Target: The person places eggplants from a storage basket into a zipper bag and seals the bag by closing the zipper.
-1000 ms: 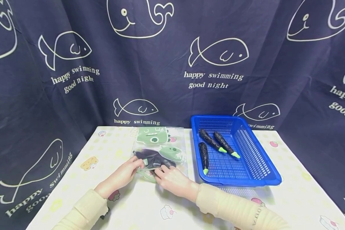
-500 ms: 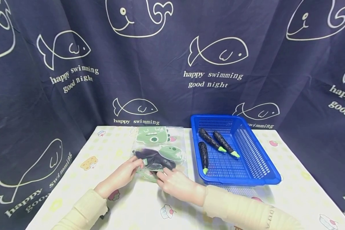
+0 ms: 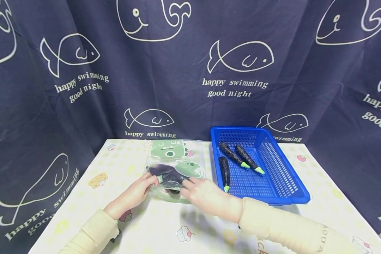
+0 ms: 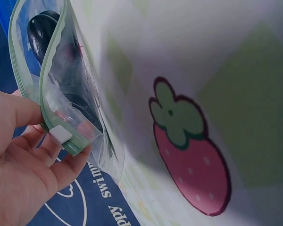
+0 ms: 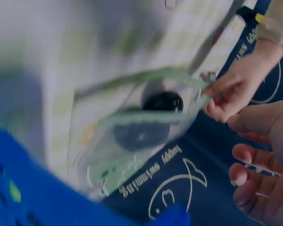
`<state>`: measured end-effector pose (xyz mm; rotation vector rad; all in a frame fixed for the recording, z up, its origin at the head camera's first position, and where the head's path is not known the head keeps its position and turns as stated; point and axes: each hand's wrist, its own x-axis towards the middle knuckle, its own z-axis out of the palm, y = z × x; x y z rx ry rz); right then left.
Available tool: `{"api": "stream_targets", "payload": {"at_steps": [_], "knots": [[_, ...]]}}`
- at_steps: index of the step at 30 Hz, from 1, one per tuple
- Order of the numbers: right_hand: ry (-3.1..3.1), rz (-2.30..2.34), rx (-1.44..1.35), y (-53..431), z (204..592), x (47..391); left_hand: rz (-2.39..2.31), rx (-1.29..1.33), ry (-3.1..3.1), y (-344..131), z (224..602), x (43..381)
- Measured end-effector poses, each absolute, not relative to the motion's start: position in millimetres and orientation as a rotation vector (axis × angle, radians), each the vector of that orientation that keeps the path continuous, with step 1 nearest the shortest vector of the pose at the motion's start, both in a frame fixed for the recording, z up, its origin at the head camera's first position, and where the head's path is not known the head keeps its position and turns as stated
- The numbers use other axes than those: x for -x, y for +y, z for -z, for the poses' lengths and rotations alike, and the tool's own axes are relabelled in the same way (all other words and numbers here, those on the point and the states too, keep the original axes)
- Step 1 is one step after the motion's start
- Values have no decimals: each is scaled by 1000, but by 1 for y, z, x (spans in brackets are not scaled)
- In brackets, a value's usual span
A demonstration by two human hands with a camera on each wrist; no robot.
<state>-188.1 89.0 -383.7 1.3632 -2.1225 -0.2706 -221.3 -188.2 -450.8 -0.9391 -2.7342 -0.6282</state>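
Note:
A clear zip bag (image 3: 195, 150) with green cartoon prints and a green zip strip lies on the table, its mouth spread toward me. Dark eggplants (image 3: 163, 173) show inside, and a rounded glossy eggplant end (image 4: 43, 35) faces the mouth in the left wrist view. My left hand (image 3: 143, 188) pinches the left corner of the zip strip, right by the white slider (image 4: 61, 134). The right hand (image 3: 211, 197) hovers by the bag's right side, near the basket. In the right wrist view its fingers (image 5: 262, 162) are loosely bent, with nothing between them and the thumb.
A blue plastic basket (image 3: 300, 197) stands on the right, holding three dark eggplants (image 3: 233, 155) with light green stem ends. The table (image 3: 152, 233) has a pale printed cloth. A navy curtain (image 3: 184, 88) with fish drawings hangs behind.
My right hand has come off the bag's mouth and moved right toward the basket. The bag's mouth now gapes wider on that side. My left hand keeps its place at the corner.

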Motion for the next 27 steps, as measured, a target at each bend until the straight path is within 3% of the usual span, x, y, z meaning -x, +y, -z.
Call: {"api": "stream_targets", "payload": {"at_steps": [27], "knots": [[-2233,178,-1213,143,344,231,636,916,-2740,-188,449,220]]}}
